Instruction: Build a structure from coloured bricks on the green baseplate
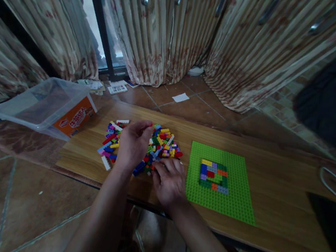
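A heap of loose toy building bricks point(157, 151) in many colours lies on the wooden table. My left hand point(133, 144) is over its left half, thumb and fingers pinched, with a small red brick point(150, 124) showing at the fingertips. At the near right edge of the heap is my right hand point(170, 181), palm down, its bent fingers apart and touching bricks; I make out nothing held in it. Right of that hand lies a green studded baseplate point(241, 183). A roughly square, multicoloured brick build point(204, 178) sits on it, with red and green bricks inside its border.
A clear plastic bin point(43, 118) with an orange label stands at the table's left end. On the right are a black flat object point(328, 228) and a white cable point(330, 182). Curtains point(156, 36) hang beyond the table, and papers point(180, 97) lie on the tiled floor.
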`<state>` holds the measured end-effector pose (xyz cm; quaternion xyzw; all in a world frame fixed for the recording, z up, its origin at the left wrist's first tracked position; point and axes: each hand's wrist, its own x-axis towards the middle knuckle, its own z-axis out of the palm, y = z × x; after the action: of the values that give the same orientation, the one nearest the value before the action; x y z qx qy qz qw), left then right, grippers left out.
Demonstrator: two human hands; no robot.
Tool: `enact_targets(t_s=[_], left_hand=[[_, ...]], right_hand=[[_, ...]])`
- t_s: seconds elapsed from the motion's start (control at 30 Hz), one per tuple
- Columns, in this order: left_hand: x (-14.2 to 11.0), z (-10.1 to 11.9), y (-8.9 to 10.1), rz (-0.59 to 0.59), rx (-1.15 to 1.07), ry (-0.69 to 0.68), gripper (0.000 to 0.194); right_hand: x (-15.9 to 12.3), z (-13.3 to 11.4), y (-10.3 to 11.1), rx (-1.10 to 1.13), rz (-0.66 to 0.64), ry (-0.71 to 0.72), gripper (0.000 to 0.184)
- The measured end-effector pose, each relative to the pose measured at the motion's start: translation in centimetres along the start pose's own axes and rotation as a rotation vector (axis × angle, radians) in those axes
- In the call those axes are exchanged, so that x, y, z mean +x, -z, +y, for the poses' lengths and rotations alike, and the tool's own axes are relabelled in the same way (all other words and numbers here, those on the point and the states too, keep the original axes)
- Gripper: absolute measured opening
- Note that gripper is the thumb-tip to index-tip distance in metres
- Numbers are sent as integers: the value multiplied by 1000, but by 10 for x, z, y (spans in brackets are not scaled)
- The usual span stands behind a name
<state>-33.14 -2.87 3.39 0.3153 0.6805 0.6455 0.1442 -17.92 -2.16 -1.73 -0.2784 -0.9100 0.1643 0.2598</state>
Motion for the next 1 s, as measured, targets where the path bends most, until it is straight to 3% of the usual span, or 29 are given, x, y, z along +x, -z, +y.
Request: enact_targets(t_s=[0.13,0.23,0.4,0.5,0.57,0.77,1.0], left_hand=[[1,-1,2,1,1,5,24],[0,1,4,-76,48,2,23],[-11,9,0,-484,138,25,21],[-19,16,-6,-753,124,75,25],[-23,20,-10,-848,97,126,29],[-28,18,-18,-896,-66,266,29],[-30,20,-26,-833,-102,427,23]], right_hand=[[0,0,1,49,45,-20,20],[1,1,9,181,161,-50,19],[8,8,29,407,326,-151,20],[9,17,36,422,353,-158,21],[9,23,39,434,342,-146,25],[3,34,46,481,330,-183,32],[-1,33,58,533,310,-168,17]])
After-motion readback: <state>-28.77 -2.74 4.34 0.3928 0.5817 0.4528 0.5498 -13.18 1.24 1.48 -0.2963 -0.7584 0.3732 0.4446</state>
